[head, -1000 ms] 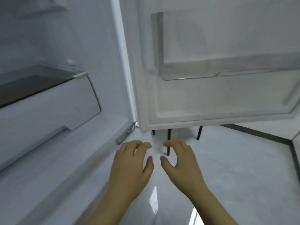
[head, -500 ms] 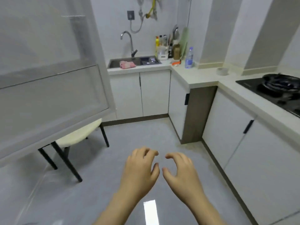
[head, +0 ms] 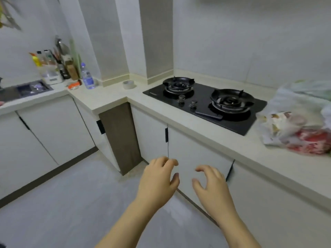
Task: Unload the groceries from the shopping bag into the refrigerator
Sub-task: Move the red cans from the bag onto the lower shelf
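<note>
A translucent plastic shopping bag (head: pixel 297 108) lies on the countertop (head: pixel 223 144) at the far right, just right of the stove. Packaged groceries show through it, among them a red-and-white pack (head: pixel 311 142) at its near side. My left hand (head: pixel 157 181) and my right hand (head: pixel 211 187) hover side by side in front of the lower cabinet doors, well below and left of the bag. Both hold nothing and their fingers hang loosely curled. The refrigerator is out of view.
A black two-burner gas stove (head: pixel 206 102) sits in the counter, with a dark phone (head: pixel 209 114) on its front edge. A tape roll (head: pixel 128 84), a water bottle (head: pixel 87 76) and several bottles stand near the corner by the sink (head: pixel 23 90). Grey floor lies below.
The view has swung right, from the open refrigerator past the sink to the stove and the shopping bag. Both hands stay empty in front of me and have spread slightly apart.
</note>
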The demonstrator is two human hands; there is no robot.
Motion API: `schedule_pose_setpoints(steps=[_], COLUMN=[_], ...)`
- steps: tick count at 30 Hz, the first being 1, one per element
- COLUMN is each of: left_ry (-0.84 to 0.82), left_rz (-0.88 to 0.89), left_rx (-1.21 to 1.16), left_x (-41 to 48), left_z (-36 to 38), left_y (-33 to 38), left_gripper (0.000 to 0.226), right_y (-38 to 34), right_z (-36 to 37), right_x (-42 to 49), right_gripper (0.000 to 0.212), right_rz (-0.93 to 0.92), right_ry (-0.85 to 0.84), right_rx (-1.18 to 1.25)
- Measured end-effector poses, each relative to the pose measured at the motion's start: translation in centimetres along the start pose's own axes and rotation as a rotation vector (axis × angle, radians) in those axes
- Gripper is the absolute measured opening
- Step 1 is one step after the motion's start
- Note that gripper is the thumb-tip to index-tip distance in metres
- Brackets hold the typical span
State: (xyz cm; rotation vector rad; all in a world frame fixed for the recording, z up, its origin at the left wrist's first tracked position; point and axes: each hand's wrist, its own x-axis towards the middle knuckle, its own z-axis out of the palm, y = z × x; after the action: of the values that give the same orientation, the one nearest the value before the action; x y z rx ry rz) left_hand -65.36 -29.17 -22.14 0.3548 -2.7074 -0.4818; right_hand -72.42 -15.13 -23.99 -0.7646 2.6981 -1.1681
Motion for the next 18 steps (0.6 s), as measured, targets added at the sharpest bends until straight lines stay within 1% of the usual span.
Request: schedule_pose_setpoints(steps=[8, 13, 18], left_ry=[-0.123, -0.168, -0.232], left_rz=[0.254, 0.422, 0.553], left_rx=[-0.134, -0.197, -0.24], left_x=[13.9, 22.2, 27.7], left_z=[7.1, 10.9, 14.0], left_y=[4.9, 8.4, 12.1], left_gripper=[0.035, 0.033, 0.034], right_y=[6.2, 9.4, 12.1], right_z=[-6.2, -9.2, -11.7], right_x=[8.6, 13.9, 15.9], right_gripper=[0.026, 0.027, 0.027], right_rz=[0.201, 0.318, 0.413], right_ry=[0.269, 0.387, 0.484], right_rx=[-0.044, -0.087, -0.084])
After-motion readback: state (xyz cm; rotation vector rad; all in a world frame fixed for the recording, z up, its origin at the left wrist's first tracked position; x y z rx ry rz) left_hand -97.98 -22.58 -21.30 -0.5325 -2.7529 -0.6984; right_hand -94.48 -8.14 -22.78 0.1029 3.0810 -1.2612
